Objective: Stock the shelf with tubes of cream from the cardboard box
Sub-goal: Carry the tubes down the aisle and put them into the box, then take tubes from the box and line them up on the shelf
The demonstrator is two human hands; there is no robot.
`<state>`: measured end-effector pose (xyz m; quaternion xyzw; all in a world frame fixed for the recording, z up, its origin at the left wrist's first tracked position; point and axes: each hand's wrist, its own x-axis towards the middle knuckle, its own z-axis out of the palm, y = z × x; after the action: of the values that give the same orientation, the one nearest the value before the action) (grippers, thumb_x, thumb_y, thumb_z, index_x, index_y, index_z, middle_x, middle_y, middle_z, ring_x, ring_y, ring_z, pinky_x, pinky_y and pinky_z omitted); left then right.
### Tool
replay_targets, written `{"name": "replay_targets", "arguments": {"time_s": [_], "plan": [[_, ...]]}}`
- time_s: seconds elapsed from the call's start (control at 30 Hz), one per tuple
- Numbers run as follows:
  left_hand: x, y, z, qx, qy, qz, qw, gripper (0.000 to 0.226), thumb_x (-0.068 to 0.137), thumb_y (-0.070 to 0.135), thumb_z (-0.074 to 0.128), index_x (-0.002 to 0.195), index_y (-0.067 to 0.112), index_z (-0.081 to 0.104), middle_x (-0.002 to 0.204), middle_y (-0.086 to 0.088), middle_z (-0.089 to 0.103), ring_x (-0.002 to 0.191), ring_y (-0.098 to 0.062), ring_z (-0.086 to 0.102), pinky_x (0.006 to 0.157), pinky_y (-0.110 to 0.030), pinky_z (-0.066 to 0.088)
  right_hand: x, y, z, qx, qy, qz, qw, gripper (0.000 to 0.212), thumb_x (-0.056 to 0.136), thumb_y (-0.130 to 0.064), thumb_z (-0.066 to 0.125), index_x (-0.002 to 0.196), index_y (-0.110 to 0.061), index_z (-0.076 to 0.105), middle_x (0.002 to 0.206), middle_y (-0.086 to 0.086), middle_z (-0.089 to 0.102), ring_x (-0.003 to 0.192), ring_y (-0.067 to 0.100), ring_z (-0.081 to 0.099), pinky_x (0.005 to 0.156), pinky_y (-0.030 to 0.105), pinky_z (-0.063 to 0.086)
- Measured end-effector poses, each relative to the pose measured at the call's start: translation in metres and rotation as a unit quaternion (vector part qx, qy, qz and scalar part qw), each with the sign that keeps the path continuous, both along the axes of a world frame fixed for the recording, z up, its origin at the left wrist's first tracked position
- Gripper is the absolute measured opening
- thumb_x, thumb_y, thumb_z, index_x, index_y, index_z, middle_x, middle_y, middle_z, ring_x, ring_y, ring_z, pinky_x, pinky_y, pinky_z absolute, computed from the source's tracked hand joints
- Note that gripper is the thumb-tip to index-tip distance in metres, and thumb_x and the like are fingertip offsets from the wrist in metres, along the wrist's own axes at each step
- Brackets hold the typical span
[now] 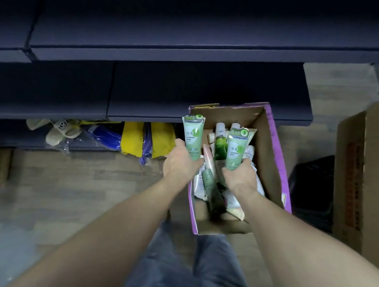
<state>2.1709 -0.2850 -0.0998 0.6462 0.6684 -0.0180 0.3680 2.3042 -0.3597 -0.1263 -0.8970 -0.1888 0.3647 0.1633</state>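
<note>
An open cardboard box (270, 153) with purple edges stands on the floor, holding several cream tubes (220, 143) in a loose pile. My left hand (179, 162) grips a pale green tube (193, 134) upright at the box's left rim. My right hand (240, 178) holds a matching green tube (236, 150) upright above the pile inside the box. Dark blue shelves (165, 92) run across the view beyond the box, their boards bare.
On the lowest shelf to the left lie beige slippers (57, 132), blue packets (108, 135) and yellow packs (137, 139). A large cardboard carton (365, 178) stands at the right, a black crate (313, 192) beside it. Wood-pattern floor spreads at left.
</note>
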Motion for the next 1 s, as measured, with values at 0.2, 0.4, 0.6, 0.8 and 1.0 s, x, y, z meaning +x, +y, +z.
{"name": "replay_targets", "arguments": {"time_s": [0.2, 0.4, 0.6, 0.8, 1.0], "plan": [[0.024, -0.028, -0.006, -0.025, -0.029, 0.033, 0.999, 0.054, 0.077, 0.040, 0.075, 0.113, 0.016, 0.043, 0.106, -0.002, 0.065, 0.097, -0.026, 0.064, 0.082, -0.041, 0.053, 0.021, -0.004, -0.008, -0.010, 0.013, 0.051, 0.999, 0.045, 0.083, -0.030, 0.065, 0.118, -0.009, 0.048, 0.108, 0.012, 0.064, 0.104, 0.034, 0.059, 0.071, 0.033, 0.043], [0.038, -0.043, -0.022, -0.067, -0.005, 0.036, 0.997, 0.053, 0.079, 0.041, 0.074, 0.115, 0.014, 0.047, 0.109, -0.004, 0.065, 0.102, -0.027, 0.063, 0.080, -0.034, 0.049, 0.029, -0.005, -0.019, -0.024, 0.023, 0.069, 0.997, 0.045, 0.085, -0.032, 0.065, 0.119, -0.009, 0.046, 0.110, 0.013, 0.065, 0.101, 0.034, 0.061, 0.070, 0.033, 0.045], [0.047, -0.044, -0.041, -0.105, 0.026, 0.022, 0.994, 0.055, 0.079, 0.037, 0.076, 0.119, 0.013, 0.047, 0.112, -0.006, 0.065, 0.103, -0.029, 0.064, 0.084, -0.036, 0.051, 0.031, -0.009, -0.030, -0.045, 0.009, 0.073, 0.996, 0.047, 0.086, -0.033, 0.065, 0.123, -0.009, 0.048, 0.112, 0.015, 0.065, 0.103, 0.036, 0.061, 0.074, 0.035, 0.047], [0.044, -0.035, -0.037, -0.098, 0.020, -0.001, 0.995, 0.053, 0.081, 0.036, 0.075, 0.120, 0.013, 0.047, 0.113, -0.005, 0.064, 0.104, -0.027, 0.064, 0.079, -0.033, 0.047, 0.031, -0.003, -0.022, -0.051, -0.005, 0.061, 0.997, 0.046, 0.087, -0.036, 0.067, 0.124, -0.013, 0.051, 0.114, 0.012, 0.065, 0.107, 0.034, 0.061, 0.083, 0.038, 0.050], [0.040, -0.003, -0.001, -0.023, -0.018, -0.018, 0.999, 0.051, 0.081, 0.035, 0.071, 0.119, 0.015, 0.043, 0.113, -0.008, 0.062, 0.101, -0.031, 0.062, 0.079, -0.037, 0.050, 0.024, 0.023, 0.016, 0.010, -0.036, 0.035, 0.999, 0.041, 0.085, -0.035, 0.065, 0.118, -0.015, 0.051, 0.110, 0.009, 0.067, 0.105, 0.034, 0.061, 0.081, 0.037, 0.048]]}}
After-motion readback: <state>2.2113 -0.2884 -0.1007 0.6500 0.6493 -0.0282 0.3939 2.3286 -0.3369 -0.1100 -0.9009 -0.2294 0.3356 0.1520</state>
